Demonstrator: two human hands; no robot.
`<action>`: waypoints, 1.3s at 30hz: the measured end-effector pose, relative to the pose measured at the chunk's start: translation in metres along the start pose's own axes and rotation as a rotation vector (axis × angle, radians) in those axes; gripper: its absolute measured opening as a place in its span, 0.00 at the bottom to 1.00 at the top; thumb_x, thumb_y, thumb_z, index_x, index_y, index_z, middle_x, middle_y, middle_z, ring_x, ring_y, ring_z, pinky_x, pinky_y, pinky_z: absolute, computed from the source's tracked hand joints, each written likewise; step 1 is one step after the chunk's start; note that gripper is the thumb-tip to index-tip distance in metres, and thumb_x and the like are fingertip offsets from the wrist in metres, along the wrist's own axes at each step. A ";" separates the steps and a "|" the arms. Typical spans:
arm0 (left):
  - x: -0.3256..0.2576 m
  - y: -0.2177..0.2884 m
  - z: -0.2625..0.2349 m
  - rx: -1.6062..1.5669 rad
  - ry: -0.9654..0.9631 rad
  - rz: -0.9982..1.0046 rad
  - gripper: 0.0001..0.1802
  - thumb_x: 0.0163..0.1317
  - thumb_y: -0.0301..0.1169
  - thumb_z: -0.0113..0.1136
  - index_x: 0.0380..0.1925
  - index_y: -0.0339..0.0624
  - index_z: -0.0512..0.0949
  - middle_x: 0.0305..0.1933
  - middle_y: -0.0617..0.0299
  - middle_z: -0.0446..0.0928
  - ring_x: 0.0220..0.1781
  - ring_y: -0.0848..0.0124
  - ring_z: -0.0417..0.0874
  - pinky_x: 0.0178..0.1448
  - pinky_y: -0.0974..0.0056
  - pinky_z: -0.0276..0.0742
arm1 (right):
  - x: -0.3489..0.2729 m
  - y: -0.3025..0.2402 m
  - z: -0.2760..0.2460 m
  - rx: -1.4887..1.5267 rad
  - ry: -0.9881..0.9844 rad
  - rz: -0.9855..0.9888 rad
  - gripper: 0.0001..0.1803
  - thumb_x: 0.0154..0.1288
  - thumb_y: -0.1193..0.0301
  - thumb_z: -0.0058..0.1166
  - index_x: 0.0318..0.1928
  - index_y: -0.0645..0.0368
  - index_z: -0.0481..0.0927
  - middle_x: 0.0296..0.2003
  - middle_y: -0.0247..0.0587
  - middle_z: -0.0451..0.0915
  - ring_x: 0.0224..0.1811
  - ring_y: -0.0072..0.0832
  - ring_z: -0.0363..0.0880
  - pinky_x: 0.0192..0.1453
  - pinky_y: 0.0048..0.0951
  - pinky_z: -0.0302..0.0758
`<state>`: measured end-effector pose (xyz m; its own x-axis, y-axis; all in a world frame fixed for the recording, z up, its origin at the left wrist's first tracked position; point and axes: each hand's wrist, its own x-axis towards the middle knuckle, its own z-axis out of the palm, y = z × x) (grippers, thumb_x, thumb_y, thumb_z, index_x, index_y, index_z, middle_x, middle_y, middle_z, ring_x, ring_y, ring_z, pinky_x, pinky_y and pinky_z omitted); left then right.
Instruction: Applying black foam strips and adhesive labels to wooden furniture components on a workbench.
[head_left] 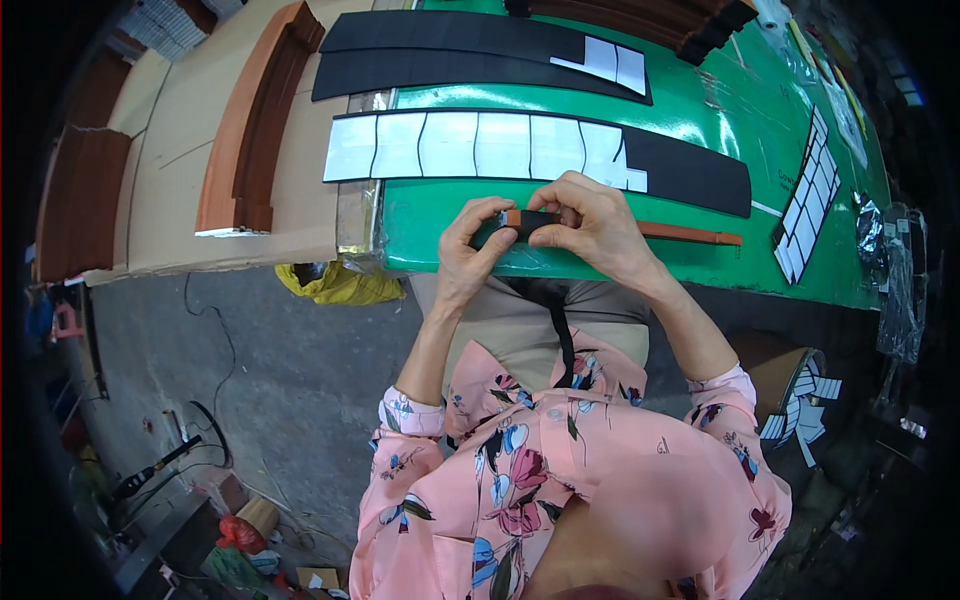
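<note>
By the near edge of the green worktop (700, 266), the left hand (473, 247) and right hand (598, 228) snugly pinch a black piece (535, 227), near a brown stick (690, 234).

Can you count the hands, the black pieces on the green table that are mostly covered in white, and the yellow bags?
Hands: 2 (left hand, right hand)
Black pieces mostly covered in white: 2 (the long piece past the hands, the slanted piece on the right)
Yellow bags: 1 (yellow bag)
Total: 5
</note>
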<state>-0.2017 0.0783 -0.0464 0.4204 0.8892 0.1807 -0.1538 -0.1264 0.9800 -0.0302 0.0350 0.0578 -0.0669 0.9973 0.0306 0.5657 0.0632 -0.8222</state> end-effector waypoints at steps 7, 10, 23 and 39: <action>0.001 0.000 0.001 -0.010 0.036 0.038 0.14 0.54 0.28 0.64 0.42 0.37 0.78 0.43 0.57 0.77 0.44 0.69 0.77 0.48 0.69 0.71 | 0.002 0.000 0.014 -0.096 0.065 0.015 0.14 0.46 0.71 0.66 0.36 0.59 0.80 0.28 0.35 0.74 0.26 0.25 0.73 0.29 0.26 0.71; 0.000 0.001 0.001 0.003 0.047 0.026 0.15 0.53 0.27 0.64 0.42 0.37 0.78 0.42 0.57 0.77 0.44 0.69 0.77 0.47 0.69 0.71 | 0.001 0.001 0.017 -0.122 0.096 0.026 0.14 0.46 0.71 0.66 0.36 0.59 0.80 0.28 0.35 0.74 0.26 0.25 0.74 0.28 0.26 0.70; 0.000 -0.003 0.003 -0.006 0.063 0.083 0.14 0.53 0.25 0.64 0.41 0.37 0.78 0.42 0.57 0.78 0.42 0.69 0.78 0.46 0.69 0.72 | 0.004 0.003 0.023 -0.201 0.134 0.032 0.14 0.46 0.67 0.67 0.35 0.57 0.81 0.29 0.33 0.75 0.27 0.26 0.76 0.28 0.27 0.71; -0.001 -0.003 0.003 0.007 0.062 0.085 0.13 0.53 0.24 0.63 0.41 0.37 0.78 0.42 0.57 0.77 0.42 0.69 0.78 0.46 0.69 0.73 | 0.004 0.001 0.025 -0.243 0.131 0.035 0.13 0.46 0.66 0.67 0.34 0.56 0.82 0.29 0.33 0.76 0.29 0.27 0.79 0.29 0.27 0.73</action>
<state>-0.1985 0.0766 -0.0488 0.3497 0.9007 0.2579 -0.1806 -0.2053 0.9619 -0.0505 0.0383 0.0430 0.0545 0.9944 0.0908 0.7475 0.0197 -0.6639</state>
